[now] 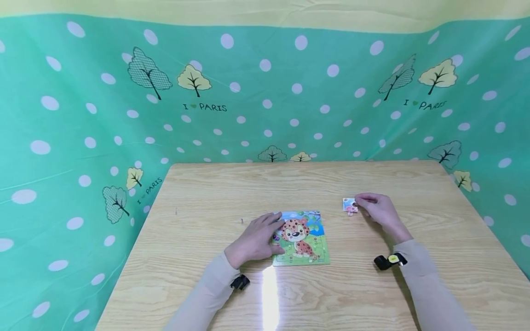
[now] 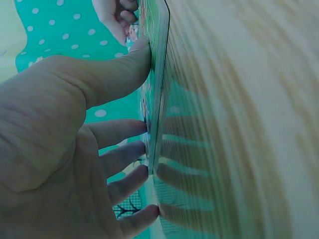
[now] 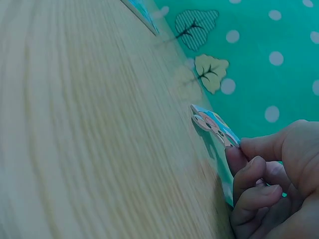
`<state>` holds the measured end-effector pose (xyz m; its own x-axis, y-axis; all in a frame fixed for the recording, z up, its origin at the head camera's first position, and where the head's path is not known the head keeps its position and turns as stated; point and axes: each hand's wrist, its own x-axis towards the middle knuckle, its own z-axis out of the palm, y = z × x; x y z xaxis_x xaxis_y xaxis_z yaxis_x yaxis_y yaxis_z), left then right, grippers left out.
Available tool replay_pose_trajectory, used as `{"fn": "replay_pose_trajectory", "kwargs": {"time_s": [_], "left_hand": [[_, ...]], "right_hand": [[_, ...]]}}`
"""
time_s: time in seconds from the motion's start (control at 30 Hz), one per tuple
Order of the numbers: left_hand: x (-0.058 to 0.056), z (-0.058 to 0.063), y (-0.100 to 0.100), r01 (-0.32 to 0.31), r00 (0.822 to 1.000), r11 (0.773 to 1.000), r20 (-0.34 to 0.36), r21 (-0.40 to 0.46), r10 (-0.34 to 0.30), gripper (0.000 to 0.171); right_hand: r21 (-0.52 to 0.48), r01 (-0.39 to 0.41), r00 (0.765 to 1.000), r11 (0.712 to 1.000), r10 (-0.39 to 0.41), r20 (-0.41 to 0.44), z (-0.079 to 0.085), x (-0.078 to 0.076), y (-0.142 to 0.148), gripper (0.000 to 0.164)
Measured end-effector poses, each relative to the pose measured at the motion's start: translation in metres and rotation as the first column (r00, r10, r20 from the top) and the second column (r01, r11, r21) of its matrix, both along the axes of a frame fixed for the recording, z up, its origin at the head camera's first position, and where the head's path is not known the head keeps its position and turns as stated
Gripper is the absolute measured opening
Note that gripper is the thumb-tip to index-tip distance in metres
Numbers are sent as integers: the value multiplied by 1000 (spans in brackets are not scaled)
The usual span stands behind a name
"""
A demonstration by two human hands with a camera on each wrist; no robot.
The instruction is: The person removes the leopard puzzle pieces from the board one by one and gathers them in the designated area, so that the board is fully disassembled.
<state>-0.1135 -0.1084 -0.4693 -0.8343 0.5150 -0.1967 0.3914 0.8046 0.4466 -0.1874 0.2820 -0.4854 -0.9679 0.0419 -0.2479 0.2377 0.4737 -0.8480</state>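
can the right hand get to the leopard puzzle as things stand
Probably yes: bare tabletop separates the right hand and its pinched piece from the leopard puzzle, and the left hand covers only the left side.

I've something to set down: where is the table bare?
The table looks bare left of the left hand, along its far edge behind the leopard puzzle, and right of the right forearm. It is crowded at the puzzle, which the left hand touches, and at the small puzzle piece the right hand pinches.
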Motion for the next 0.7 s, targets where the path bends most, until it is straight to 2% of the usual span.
{"fn": "replay_pose_trajectory", "kwargs": {"time_s": [0.43, 0.7], "left_hand": [[1, -3, 1, -18, 1000, 999, 12, 30, 17, 86], [1, -3, 2, -21, 1000, 999, 4, 47, 20, 85]], "right_hand": [[66, 49, 999, 997, -49, -13, 2, 2, 29, 54], [179, 38, 999, 983, -32, -34, 1, -2, 30, 59]]}}
